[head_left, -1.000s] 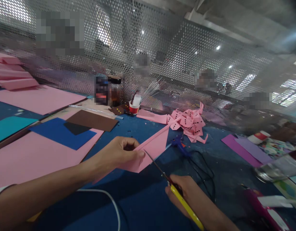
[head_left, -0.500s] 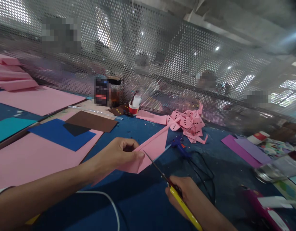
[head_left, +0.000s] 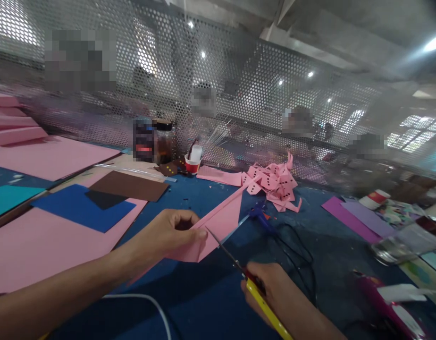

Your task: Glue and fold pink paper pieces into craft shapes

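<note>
Pinched between the thumb and fingers of my left hand (head_left: 177, 233) is a folded sheet of pink paper (head_left: 223, 218), held up above the blue table. My right hand (head_left: 272, 288) grips scissors (head_left: 255, 293) with yellow handles. Their blades lie across the paper, with the tip close to my left thumb. Whether the blades are parted cannot be made out. Beyond the paper rests a blue glue gun (head_left: 260, 215) with a dark cord. A heap of cut pink paper pieces (head_left: 272, 182) with black dots lies behind it.
Pink sheets (head_left: 23, 241) with blue card (head_left: 87, 205) and brown card (head_left: 128, 185) cover the left side. At the back stand a jar (head_left: 164, 141) and a paper cup (head_left: 193, 164). Purple paper (head_left: 348, 217) and a magenta tool (head_left: 388, 302) lie right. A perforated metal screen (head_left: 239, 99) rises behind.
The view has shifted slightly, so most of the table appears a little further left. My hands, the pink paper and the scissors keep nearly the same position relative to each other.
</note>
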A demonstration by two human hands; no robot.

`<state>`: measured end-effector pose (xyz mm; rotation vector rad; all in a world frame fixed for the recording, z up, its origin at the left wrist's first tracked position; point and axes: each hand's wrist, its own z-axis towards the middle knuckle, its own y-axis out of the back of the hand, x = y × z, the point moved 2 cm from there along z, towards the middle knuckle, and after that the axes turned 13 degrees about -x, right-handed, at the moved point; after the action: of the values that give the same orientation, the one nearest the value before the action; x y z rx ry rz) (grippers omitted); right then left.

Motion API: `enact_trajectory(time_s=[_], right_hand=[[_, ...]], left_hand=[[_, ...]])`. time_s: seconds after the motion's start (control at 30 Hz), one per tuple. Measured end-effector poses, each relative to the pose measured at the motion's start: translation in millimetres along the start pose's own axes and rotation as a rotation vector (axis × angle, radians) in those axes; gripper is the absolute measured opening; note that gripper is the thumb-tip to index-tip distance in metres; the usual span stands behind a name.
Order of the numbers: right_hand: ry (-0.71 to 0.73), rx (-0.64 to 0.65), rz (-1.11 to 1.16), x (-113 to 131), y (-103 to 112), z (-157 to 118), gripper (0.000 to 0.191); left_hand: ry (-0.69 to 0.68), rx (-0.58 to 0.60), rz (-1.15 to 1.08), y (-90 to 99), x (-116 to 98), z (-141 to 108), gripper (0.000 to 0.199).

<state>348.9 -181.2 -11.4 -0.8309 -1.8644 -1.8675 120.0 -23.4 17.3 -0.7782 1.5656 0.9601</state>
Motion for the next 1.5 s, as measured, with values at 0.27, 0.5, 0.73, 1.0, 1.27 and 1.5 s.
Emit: enact_trajectory(time_s=[0.27, 0.5, 0.73, 1.0, 1.27, 1.5], right_hand=[[0.044, -0.014, -0.133, 17, 11, 2, 0.019], [0.055, 0.027, -0.130, 18, 19, -1, 0.017], [0.017, 0.026, -0.216, 14, 35, 1, 0.025], [-0.026, 0.026, -0.119, 9, 58, -4, 0.038], [-0.001, -0.099, -0.109, 44, 69, 6, 0.038], [0.344, -0.140, -0.236, 114, 62, 39, 0.032]], left_hand=[[-0.007, -0.039, 0.057, 3.0, -4, -1, 0.030], [-0.030, -0.076, 0.075, 4.1, -4, 5, 0.037], [-0.049, -0.098, 0.086, 11.8, -10, 3, 0.031], [-0.015, -0.077, 0.036, 14.2, -11, 8, 0.031], [-0.023, -0.018, -0.023, 9.5, -3, 10, 0.037], [-0.025, 0.086, -0.036, -7.6, 12, 4, 0.036]])
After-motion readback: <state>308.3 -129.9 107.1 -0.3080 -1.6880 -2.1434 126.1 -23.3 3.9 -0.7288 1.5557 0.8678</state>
